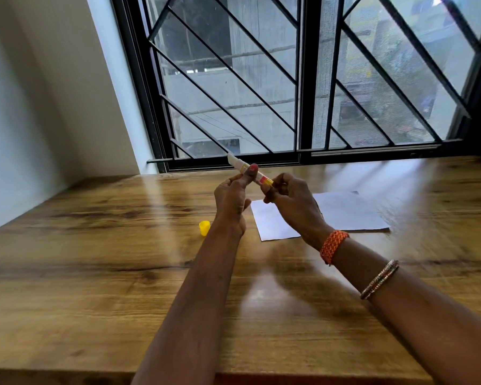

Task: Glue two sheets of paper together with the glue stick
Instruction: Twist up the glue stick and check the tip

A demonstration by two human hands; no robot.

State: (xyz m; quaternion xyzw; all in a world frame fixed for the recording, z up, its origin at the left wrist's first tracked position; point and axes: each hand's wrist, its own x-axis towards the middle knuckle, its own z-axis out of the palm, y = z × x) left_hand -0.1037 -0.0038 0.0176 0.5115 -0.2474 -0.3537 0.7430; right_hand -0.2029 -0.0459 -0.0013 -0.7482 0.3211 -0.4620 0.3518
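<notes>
Head view, single frame. I hold the glue stick [249, 170] raised above the counter [95, 273], just above mid-frame, in front of the lower window rail. My left hand [232, 202] grips the middle of the tube, thumb laid across its upper side with the painted nail showing. My right hand [290, 202] pinches the yellow base end of the tube between curled fingers and thumb. The tube is tilted, its uncapped white tip pointing to the upper left of the frame and the yellow base toward the lower right. The yellow cap [204, 227] lies on the counter just left of my left wrist, apart from the tube. The white paper [345, 212] lies flat on the counter right of centre, partly hidden behind my right hand; I cannot tell whether it is one sheet or two stacked. An orange thread band [334, 243] wraps my right wrist, and a thin bangle [379, 279] sits further down that forearm. The counter is glossy wood grain with window glare streaking across it. The window [303, 79] with black diagonal bars fills the top of the frame; a pale wall [39, 93] stands at upper left. Frame edges show some motion blur.
</notes>
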